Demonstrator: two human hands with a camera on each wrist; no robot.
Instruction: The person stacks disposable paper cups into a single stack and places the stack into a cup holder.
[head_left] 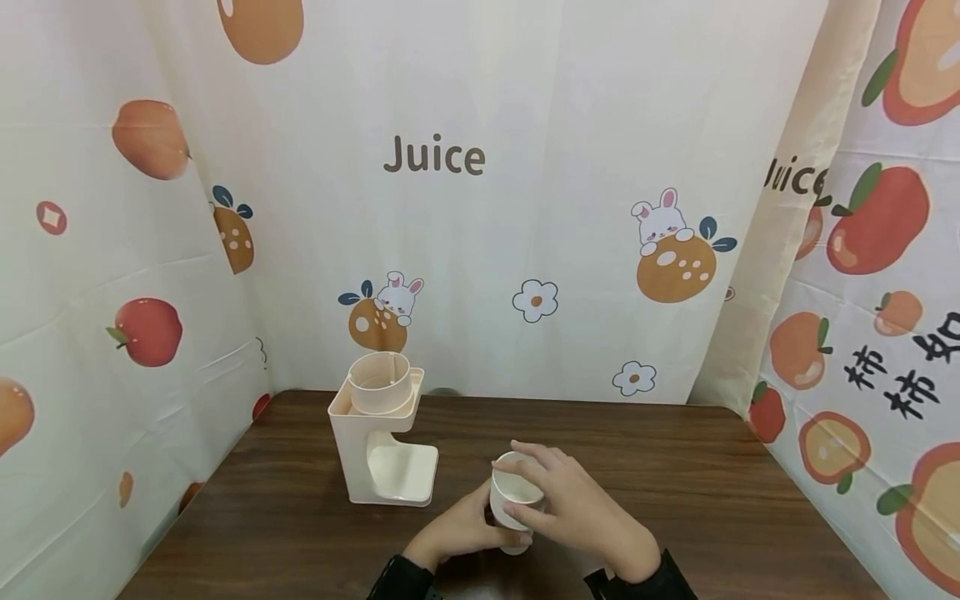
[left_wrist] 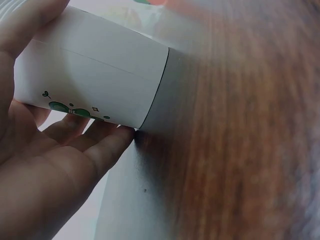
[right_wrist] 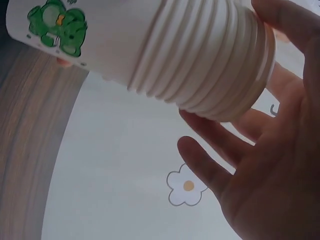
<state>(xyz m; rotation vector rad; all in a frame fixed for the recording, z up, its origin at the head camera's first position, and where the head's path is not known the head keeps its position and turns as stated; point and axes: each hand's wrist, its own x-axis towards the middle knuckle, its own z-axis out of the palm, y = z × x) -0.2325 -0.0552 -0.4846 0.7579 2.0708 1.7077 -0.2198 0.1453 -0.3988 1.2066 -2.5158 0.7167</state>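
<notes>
A stack of white paper cups (head_left: 517, 489) is held between both hands near the front of the table, mouth up. Its several nested rims show as ridges in the right wrist view, above a green cartoon bear print on the paper cups (right_wrist: 115, 40). My left hand (head_left: 467, 527) grips the lower wall from the left. In the left wrist view its fingers lie along the printed side, close to the base. From the right, my right hand (head_left: 581, 504) holds the rim end, thumb and fingers spread on either side of the rims.
Left of the hands, a cream plastic stand (head_left: 352, 454) with a flat foot stands on the dark wooden table (head_left: 637, 467). A round cream tube (head_left: 380, 392) sits in its top. Fruit-printed curtains (head_left: 450, 233) enclose the table's back and sides.
</notes>
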